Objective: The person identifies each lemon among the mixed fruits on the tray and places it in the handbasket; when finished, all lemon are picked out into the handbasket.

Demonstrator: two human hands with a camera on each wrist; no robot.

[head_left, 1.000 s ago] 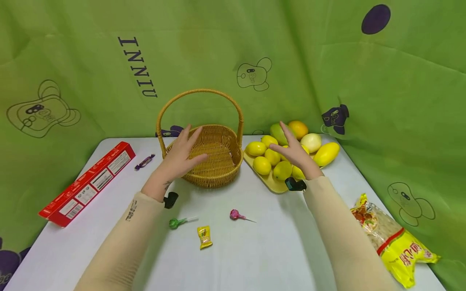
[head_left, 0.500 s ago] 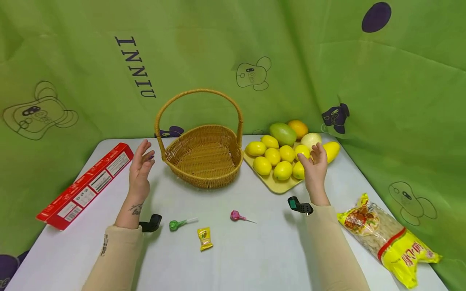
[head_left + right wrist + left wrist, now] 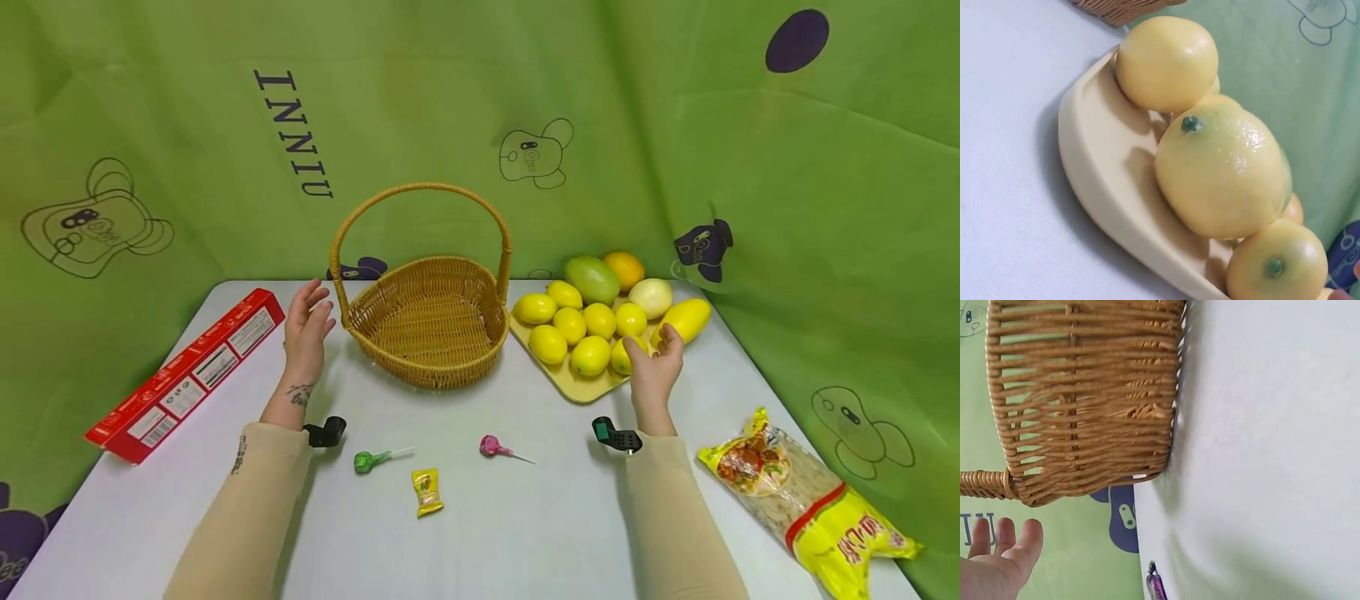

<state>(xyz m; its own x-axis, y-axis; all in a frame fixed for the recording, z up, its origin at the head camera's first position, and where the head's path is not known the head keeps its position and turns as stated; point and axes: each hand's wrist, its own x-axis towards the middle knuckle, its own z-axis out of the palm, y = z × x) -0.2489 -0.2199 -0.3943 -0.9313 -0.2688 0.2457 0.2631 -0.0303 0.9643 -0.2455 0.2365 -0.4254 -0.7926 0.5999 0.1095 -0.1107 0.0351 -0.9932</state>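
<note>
My left hand hovers left of the wicker basket, fingers loosely bent and holding nothing. In the left wrist view, that hand's fingertips are apart from the basket's woven side. At the front right of a pale yellow tray, my right hand hangs with thumb and fingers spread, nothing between them. It partly covers a lemon. Several lemons, a green mango, an orange-yellow fruit, a pale round fruit and a long yellow fruit lie on the tray.
A red box lies left. Toward the front are a green lollipop, a yellow wrapped candy and a pink lollipop. A purple wrapped candy shows near the left hand. A yellow food bag lies right.
My left hand has moved from in front of the basket to its left. My right hand has drawn back from over the fruit to the tray's front right. The objects have stayed put.
</note>
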